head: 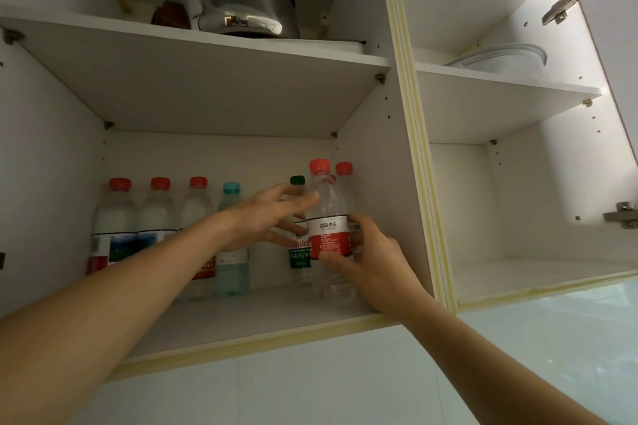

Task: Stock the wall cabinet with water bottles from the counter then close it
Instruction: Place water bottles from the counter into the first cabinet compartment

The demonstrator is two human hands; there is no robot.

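Gripping a red-capped bottle (328,217), right hand (373,262) reaches into cabinet (407,183); left hand (269,217) seemingly spread.

Seven water bottles stand on the lower shelf (262,314): five red-capped bottles (119,217), one blue-capped bottle (230,252), one green-capped bottle (297,183). One kettle (241,0) above; one clear lidded container (500,57) far right.

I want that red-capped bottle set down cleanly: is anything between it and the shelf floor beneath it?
Nothing visible lies under the red-capped bottle held by the right hand; the lower shelf in front is bare. A green-capped bottle stands close on its left, another red-capped one just behind. The left hand touches its shoulder.
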